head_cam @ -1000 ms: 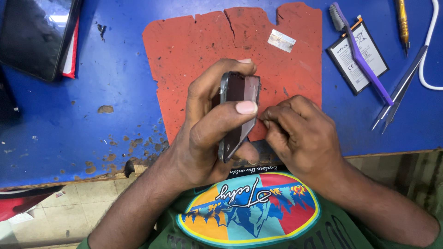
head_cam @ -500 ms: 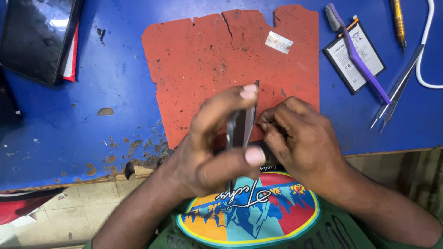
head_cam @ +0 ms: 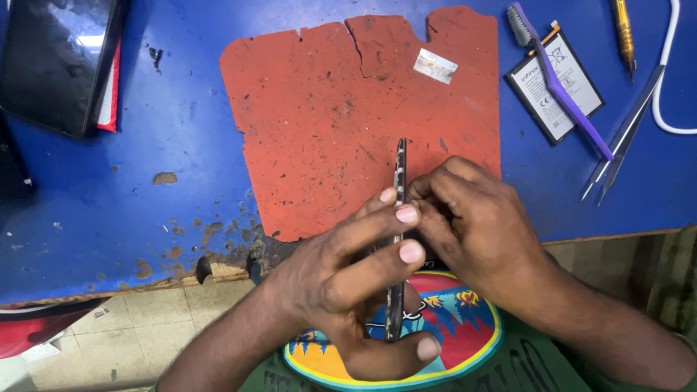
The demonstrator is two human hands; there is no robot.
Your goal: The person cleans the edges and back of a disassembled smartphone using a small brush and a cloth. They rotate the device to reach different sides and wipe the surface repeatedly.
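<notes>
Two hands meet over the near edge of the table, with a phone between them. The left hand comes up from the near left, wrist bent, and grips the phone edge-on — fingers curled across its far face, thumb hooked under the lower end. The phone stands nearly upright on its long side, so only a thin dark strip shows, its top end over the near edge of the red mat. The right hand reaches in from the near right, fingers bunched and clenched against the phone's right side about halfway up; what the fingertips pinch there cannot be told.

The mat is torn and stained, lying on a blue table whose paint is chipped along the near edge. A small silver sticker sits on the mat's far right part. To the right lie a battery with a purple brush across it, then tweezers, a white cable and a yellow tool. At the far left lies a dark tablet on something red. Below the table edge — pale floor tiles and the person's green printed shirt.
</notes>
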